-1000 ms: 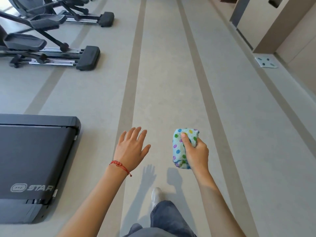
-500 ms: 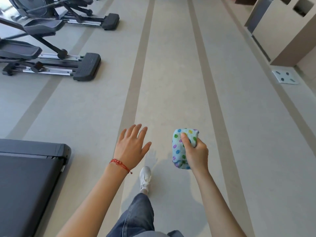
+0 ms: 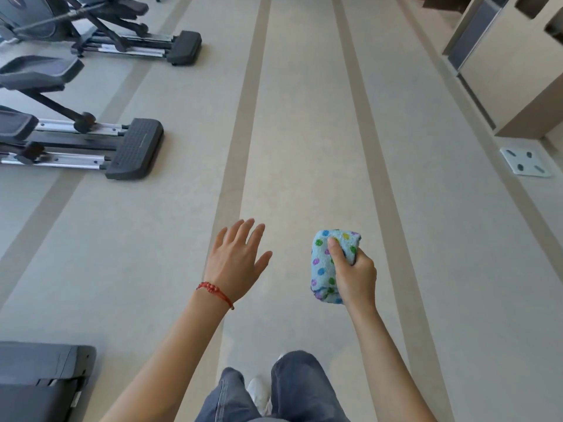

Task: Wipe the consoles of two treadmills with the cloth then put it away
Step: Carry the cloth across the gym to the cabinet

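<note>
Right hand [image 3: 355,278] grips cloth [image 3: 324,266]; left hand [image 3: 236,263] splayed

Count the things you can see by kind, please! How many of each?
Hands: 2, left hand and right hand
Cloth: 1
Elliptical machines: 2
Treadmill: 1
Total: 6

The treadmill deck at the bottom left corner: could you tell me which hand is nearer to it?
Left. The left hand, open and empty, hangs up and to the right of the treadmill deck; the right hand, gripping the cloth, is farther right.
</note>
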Available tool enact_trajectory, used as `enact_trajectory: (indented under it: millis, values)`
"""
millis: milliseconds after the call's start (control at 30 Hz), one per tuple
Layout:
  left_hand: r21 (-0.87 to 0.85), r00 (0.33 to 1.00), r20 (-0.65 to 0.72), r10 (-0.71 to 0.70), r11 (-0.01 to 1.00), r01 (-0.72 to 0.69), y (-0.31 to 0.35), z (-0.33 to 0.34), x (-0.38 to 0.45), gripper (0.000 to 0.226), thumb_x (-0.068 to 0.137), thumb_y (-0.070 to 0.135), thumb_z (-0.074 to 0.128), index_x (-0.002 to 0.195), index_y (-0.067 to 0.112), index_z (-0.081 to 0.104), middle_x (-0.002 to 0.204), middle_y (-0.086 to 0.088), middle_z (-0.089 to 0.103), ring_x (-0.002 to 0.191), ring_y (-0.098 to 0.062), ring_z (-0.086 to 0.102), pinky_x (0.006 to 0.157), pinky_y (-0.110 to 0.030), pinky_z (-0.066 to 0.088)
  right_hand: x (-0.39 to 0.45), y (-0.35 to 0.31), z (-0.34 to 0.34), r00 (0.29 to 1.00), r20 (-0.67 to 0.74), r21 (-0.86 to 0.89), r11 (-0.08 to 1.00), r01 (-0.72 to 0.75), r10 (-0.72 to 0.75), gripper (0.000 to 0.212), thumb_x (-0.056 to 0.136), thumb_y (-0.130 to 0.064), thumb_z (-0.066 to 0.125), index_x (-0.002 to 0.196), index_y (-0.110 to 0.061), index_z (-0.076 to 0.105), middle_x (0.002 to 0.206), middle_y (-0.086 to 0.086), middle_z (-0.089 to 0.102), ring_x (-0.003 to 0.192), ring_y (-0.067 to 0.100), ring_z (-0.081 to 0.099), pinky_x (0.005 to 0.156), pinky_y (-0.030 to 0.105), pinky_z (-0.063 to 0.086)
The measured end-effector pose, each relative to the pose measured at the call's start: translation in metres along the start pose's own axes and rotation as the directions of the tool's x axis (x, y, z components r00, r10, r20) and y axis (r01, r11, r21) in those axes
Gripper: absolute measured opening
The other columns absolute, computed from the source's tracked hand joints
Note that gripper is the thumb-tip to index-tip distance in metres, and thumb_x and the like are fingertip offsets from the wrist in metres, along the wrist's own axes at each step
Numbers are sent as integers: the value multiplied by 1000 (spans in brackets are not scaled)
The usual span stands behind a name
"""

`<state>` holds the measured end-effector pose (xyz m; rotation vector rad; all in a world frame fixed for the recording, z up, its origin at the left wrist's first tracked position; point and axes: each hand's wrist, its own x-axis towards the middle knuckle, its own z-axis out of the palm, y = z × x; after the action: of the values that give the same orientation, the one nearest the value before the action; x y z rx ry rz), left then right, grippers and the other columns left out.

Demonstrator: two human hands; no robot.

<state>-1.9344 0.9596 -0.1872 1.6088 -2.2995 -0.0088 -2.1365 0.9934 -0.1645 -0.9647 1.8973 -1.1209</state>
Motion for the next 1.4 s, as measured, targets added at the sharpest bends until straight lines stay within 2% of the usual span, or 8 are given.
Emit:
enact_trajectory:
  millis: [167,333,567,767,933,1067,1200,1400]
  values:
    - [-2,1000,-12,15,1000,-15,-19,36,101,49,84,42,45,111,6,62,113,-15,63,103,-34,60,84,-47,50,104,-22,22,1000,3,-2,1000,12,-12,25,86,-38,60,69,-22,56,69,-10,60,65,3,57,50,9,41]
    - [-4,1000,-8,-15,1000,15,-30,65,212,48,72,29,79,110,4,64,110,-17,64,101,-35,62,83,-49,51,216,-56,40,1000,14,18,1000,15,-15,27,86,-39,60,66,-22,55,66,-9,59,63,4,55,54,19,40]
    - [31,1000,-18,-3,999,3,-47,89,357,52,84,43,40,110,6,64,110,-13,65,101,-32,62,82,-44,52,362,-112,59,1000,28,36,999,2,-3,27,87,-39,59,69,-18,57,68,-7,59,64,8,57,55,20,42]
    - [57,1000,-18,12,998,-10,-81,124,476,49,70,33,79,108,6,66,108,-14,66,99,-33,63,80,-45,52,478,-147,98,999,37,30,1000,6,-7,28,87,-39,59,67,-19,56,66,-7,59,63,7,56,54,20,42]
    - [61,998,-51,42,997,-39,-124,154,597,48,84,43,45,109,7,65,109,-12,65,100,-31,62,80,-43,51,590,-185,142,1000,24,60,998,3,-4,25,87,-38,59,69,-22,56,70,-8,60,66,4,57,55,18,42]
    - [44,998,-22,51,998,-50,-157,172,697,42,77,33,73,107,6,65,108,-13,65,98,-32,63,78,-43,52,680,-220,178,1000,2,65,998,-13,13,26,86,-39,60,67,-21,56,68,-7,60,65,6,57,55,20,42]
    - [55,997,3,72,996,-72,-182,182,790,50,84,43,39,109,7,64,108,-12,65,99,-31,62,80,-42,52,758,-254,204,1000,-4,80,996,-26,26,25,85,-39,61,69,-20,58,70,-7,61,67,8,59,57,21,44]
    - [46,996,20,85,995,-86,-202,213,909,49,85,44,43,110,8,64,109,-12,65,100,-31,63,80,-44,52,874,-286,227,999,-14,84,996,-30,32,23,86,-38,60,70,-22,58,71,-8,62,67,6,59,58,20,46]
